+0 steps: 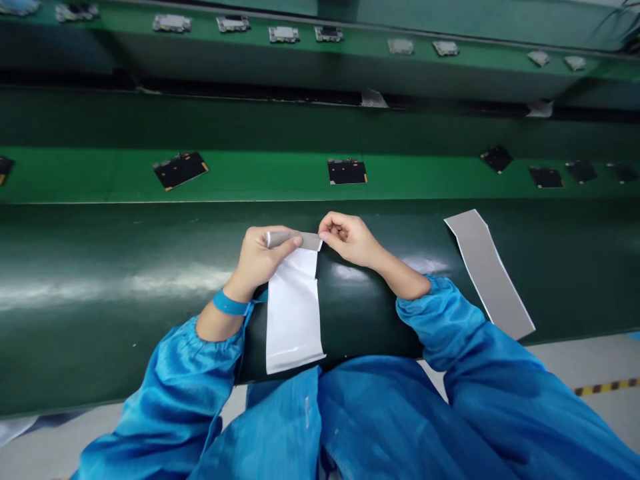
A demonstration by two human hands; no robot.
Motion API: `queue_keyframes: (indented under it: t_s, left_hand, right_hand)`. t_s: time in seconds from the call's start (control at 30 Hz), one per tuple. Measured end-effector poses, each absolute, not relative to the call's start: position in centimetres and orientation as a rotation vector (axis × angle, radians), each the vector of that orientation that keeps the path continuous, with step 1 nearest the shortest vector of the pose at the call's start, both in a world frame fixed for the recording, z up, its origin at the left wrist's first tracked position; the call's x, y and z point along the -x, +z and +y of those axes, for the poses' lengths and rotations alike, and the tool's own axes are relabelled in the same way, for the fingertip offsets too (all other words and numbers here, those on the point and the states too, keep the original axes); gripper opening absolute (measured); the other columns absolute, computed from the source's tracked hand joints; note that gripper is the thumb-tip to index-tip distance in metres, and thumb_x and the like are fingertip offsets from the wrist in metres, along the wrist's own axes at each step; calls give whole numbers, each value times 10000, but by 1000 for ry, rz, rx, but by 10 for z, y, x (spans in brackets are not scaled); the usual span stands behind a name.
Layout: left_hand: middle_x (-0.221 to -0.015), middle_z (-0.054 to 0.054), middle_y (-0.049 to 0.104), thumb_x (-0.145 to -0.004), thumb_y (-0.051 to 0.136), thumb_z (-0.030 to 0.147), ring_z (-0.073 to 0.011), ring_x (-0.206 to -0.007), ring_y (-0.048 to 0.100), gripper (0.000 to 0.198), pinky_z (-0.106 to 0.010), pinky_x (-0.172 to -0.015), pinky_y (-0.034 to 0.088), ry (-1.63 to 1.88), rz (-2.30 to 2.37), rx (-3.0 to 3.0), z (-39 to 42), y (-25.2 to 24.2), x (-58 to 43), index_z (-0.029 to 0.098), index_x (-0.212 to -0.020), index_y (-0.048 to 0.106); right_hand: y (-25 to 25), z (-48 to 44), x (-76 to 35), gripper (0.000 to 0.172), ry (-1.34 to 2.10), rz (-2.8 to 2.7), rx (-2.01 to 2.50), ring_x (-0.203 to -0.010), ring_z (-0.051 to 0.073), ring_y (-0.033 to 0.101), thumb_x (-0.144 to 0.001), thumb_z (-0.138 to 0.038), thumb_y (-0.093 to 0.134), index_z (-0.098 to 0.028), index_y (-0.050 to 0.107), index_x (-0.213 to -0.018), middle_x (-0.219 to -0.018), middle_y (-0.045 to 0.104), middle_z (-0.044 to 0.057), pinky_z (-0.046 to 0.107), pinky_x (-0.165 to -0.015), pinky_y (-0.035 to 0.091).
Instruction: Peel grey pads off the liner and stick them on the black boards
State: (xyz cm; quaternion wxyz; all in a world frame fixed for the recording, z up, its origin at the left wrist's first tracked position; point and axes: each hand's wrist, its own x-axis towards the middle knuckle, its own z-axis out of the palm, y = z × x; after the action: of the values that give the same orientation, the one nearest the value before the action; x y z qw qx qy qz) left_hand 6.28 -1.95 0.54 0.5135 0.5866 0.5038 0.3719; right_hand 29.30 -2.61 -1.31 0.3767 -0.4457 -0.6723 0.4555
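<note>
A long adhesive sheet with a white backing (293,313) hangs down toward me over the dark green bench. My left hand (265,257) grips its upper end, where the sheet curls over and shows a grey face; the thumb presses on that grey part. At the sheet's upper right corner my right hand (350,237) is closed, thumb and forefinger pinching the edge. A blue wrist strap (231,304) circles my left wrist. Apart from both hands, a second grey sheet with white edges (493,273) lies slantwise at the right.
Beyond the bench (125,267) runs a bright green strip (260,177) with several black circuit boards (347,171) spaced along it. A raised green ledge farther back carries several small electronic assemblies (284,35). The bench's near edge lies just in front of my body.
</note>
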Motion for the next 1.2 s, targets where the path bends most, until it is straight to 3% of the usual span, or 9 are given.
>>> queue_keyframes:
  t_s: [0.17, 0.27, 0.37, 0.5, 0.7, 0.87, 1.03, 1.2]
  left_hand:
    - [-598, -14, 663, -725, 872, 431, -120, -523, 485, 273, -245, -481, 344, 878, 1217, -1391, -20, 6, -63, 161, -729, 832]
    - [-613, -22, 677, -725, 878, 447, -126, -529, 503, 294, -245, -482, 346, 878, 1224, -1370, -20, 5, -63, 156, -752, 847]
    - [-632, -29, 691, -730, 879, 457, -128, -540, 520, 310, -240, -492, 357, 869, 1215, -1362, -20, 4, -62, 150, -769, 855]
    - [-661, -35, 709, -725, 884, 472, -131, -561, 539, 343, -233, -509, 374, 848, 1215, -1384, -19, 3, -62, 137, -793, 856]
    - [-648, -24, 690, -729, 864, 434, -118, -564, 522, 312, -223, -509, 365, 836, 1205, -1397, -20, 6, -63, 127, -780, 842]
    - [-637, -14, 675, -733, 867, 417, -113, -561, 517, 288, -221, -507, 356, 842, 1198, -1371, -22, 6, -62, 133, -751, 820]
    - [-596, -2, 652, -740, 881, 418, -103, -521, 491, 286, -221, -487, 336, 923, 1225, -1263, -24, 11, -56, 143, -720, 805]
    - [-747, -70, 801, -800, 870, 420, -162, -607, 649, 284, -242, -547, 456, 901, 1181, -1393, -25, 18, -31, 144, -869, 880]
  right_hand:
    - [-11, -30, -290, 184, 937, -1829, 1125, -648, 117, 476, -928, -95, 604, -235, 547, -824, -749, 546, -20, 315, -658, 396]
    - [-13, -30, -291, 146, 840, -1746, 1121, -671, 121, 484, -975, -158, 592, -233, 544, -859, -807, 565, 3, 318, -665, 409]
    - [-20, -26, -292, 105, 939, -1578, 1117, -685, 123, 497, -1018, -278, 608, -221, 588, -932, -832, 582, 14, 298, -627, 391]
    - [-26, -21, -292, 143, 1163, -1555, 1068, -690, 120, 503, -969, -338, 675, -208, 647, -1021, -849, 615, 6, 261, -602, 388]
    - [-26, -22, -292, 127, 1157, -1635, 996, -630, 92, 451, -950, -262, 671, -209, 632, -1059, -854, 640, -16, 249, -603, 379]
    - [-19, -29, -287, 92, 836, -1871, 992, -608, 98, 431, -980, -167, 585, -218, 589, -1056, -828, 610, -26, 275, -634, 402]
    - [-11, -37, -281, 93, 401, -1910, 933, -646, 129, 480, -1057, -165, 504, -232, 553, -1097, -993, 684, 52, 318, -646, 430]
    - [3, -3, -270, 204, 679, -1678, 1009, -593, 113, 419, -1041, -232, 578, -275, 467, -1207, -922, 629, -14, 289, -574, 374]
